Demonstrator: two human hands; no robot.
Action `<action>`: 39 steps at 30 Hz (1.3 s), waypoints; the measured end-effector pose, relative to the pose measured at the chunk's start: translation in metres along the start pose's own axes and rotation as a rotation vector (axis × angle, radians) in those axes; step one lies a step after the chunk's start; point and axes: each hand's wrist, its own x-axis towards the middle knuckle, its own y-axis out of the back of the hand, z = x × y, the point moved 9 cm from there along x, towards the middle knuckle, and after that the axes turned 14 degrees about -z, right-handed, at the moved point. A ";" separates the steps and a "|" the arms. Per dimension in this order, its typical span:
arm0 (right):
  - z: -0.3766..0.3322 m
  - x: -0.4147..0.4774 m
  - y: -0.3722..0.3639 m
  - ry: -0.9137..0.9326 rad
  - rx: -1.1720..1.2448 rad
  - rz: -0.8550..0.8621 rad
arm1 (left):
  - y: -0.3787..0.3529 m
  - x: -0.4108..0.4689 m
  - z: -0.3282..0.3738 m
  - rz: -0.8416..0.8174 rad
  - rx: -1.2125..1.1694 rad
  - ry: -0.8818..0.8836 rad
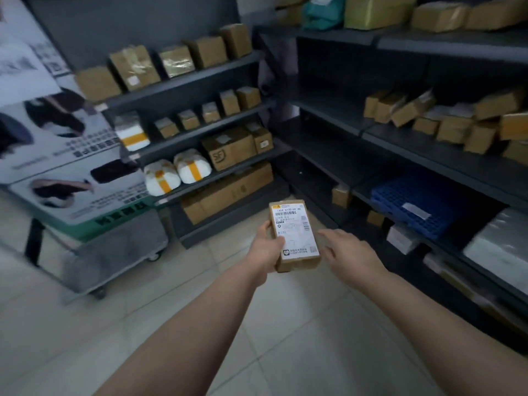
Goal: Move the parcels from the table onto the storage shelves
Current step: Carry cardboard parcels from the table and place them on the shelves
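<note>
The person stands on a pale tiled floor (285, 324), facing a corner where two dark shelving units meet. The left hand (264, 248) grips a small brown parcel (294, 232) from its left side, with the thumb lying on the white label and the fingers wrapped round the left edge. The parcel is held in the air in front of the body, label up, above the floor and well apart from any shelf. The right hand (348, 252) is spread, its fingers straight and pointing toward the parcel's right edge. It lies just beside the box, though the blur makes it hard to tell whether the fingertips touch it.

The left shelving unit (183, 84) carries rows of brown boxes, a larger box marked SF (228, 151) and white bags with orange tape (191, 167). The right shelving unit (328, 110) holds more brown boxes and, lower down, a blue crate (423, 201). A wheeled grey cart (114, 252) stands at the left under a printed board (57, 144).
</note>
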 end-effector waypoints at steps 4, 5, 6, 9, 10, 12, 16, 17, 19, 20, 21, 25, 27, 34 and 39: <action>-0.045 0.058 0.008 0.130 0.028 0.002 | 0.057 0.020 0.020 0.086 -0.072 -0.028; -0.055 0.072 0.010 0.169 0.032 0.002 | 0.067 0.027 0.024 0.104 -0.083 -0.031; -0.063 0.088 0.012 0.204 0.027 0.001 | 0.077 0.035 0.029 0.121 -0.091 -0.035; -0.080 0.141 0.019 0.277 0.013 -0.013 | 0.103 0.066 0.048 0.181 -0.108 -0.053; -0.084 0.161 0.023 0.304 0.012 -0.020 | 0.112 0.077 0.056 0.204 -0.113 -0.063; -0.089 0.202 0.033 0.350 0.007 -0.029 | 0.130 0.102 0.073 0.253 -0.125 -0.081; -0.099 0.273 0.050 0.414 -0.030 -0.091 | 0.167 0.139 0.101 0.355 -0.180 -0.054; -0.104 0.290 0.054 0.438 -0.044 -0.117 | 0.176 0.148 0.107 0.379 -0.196 -0.053; -0.118 0.328 0.065 0.480 -0.055 -0.158 | 0.195 0.167 0.123 0.430 -0.225 -0.056; -0.126 0.344 0.069 0.491 -0.057 -0.168 | 0.203 0.175 0.130 0.450 -0.235 -0.053; -0.133 0.359 0.073 0.501 -0.061 -0.175 | 0.210 0.183 0.135 0.466 -0.240 -0.045; -0.152 0.411 0.078 0.539 -0.053 -0.183 | 0.240 0.221 0.154 0.495 -0.249 -0.038; -0.157 0.437 0.081 0.538 -0.047 -0.182 | 0.255 0.243 0.163 0.492 -0.256 -0.031; -0.175 0.540 0.101 0.535 0.001 -0.109 | 0.309 0.344 0.218 0.417 -0.229 -0.094; -0.182 0.617 0.123 0.450 0.047 -0.078 | 0.341 0.417 0.265 0.304 -0.221 -0.084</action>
